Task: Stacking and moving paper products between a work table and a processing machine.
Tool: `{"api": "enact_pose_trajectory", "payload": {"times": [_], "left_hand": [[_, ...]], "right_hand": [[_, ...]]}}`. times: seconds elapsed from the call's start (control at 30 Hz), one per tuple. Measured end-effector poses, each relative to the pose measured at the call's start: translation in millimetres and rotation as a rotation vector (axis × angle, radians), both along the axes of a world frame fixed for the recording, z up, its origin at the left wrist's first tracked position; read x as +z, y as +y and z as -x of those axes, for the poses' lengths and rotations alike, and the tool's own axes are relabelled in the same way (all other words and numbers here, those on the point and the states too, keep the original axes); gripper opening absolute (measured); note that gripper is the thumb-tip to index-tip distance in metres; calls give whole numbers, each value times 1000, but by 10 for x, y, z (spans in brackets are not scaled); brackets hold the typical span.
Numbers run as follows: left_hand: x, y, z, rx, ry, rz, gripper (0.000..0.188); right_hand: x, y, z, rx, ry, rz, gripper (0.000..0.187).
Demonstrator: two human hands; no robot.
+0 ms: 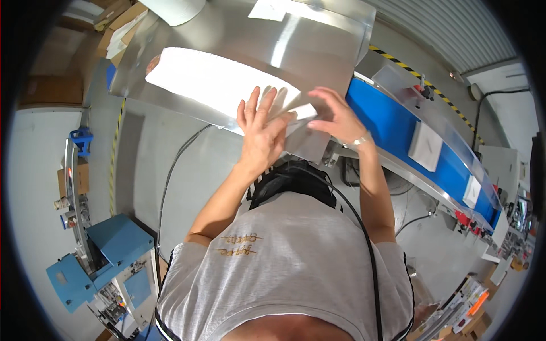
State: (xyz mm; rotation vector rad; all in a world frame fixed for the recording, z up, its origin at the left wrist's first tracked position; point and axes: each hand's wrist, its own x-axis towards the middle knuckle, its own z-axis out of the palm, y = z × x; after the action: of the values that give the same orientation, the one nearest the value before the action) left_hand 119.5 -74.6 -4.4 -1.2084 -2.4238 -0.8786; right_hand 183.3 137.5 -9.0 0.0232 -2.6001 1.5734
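Observation:
A long row of thin white sheets [210, 82], packed side by side, lies across the metal table in front of me. My left hand [263, 133] rests at the row's right end with its fingers spread, and its thumb reaches toward a small white folded piece [305, 111]. Just right of that piece is my right hand [341, 120], thumb and fingers apart with nothing seen gripped between them. A reddish-brown object [152, 64] touches the row's left end; its kind does not show.
A blue conveyor belt [381, 116] runs down to the right, carrying white flat packets [426, 146] behind a clear guard. A white cylinder [176, 10] and white paper [267, 9] are on the far table [227, 25]. Cables trail over the floor; a blue machine [119, 241] stands lower left.

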Motion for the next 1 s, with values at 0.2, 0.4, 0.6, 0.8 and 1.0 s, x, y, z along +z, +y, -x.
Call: {"api": "enact_pose_trajectory", "payload": {"times": [0.2, 0.4, 0.6, 0.8, 1.0], "left_hand": [[-19, 23, 44, 119, -62, -46, 39], [-143, -32, 103, 88, 62, -75, 34], [-88, 7, 104, 65, 3, -65, 34], [65, 0, 87, 17, -39, 49, 24], [-8, -153, 243, 69, -50, 29, 36]], "right_hand": [[-502, 204, -122, -277, -111, 575, 26], [-617, 1050, -798, -1067, -317, -146, 58], [-559, 946, -739, -885, -114, -661, 56], [-178, -118, 138, -18, 14, -6, 53], [-573, 148, -41, -381, -90, 359, 32]]}}
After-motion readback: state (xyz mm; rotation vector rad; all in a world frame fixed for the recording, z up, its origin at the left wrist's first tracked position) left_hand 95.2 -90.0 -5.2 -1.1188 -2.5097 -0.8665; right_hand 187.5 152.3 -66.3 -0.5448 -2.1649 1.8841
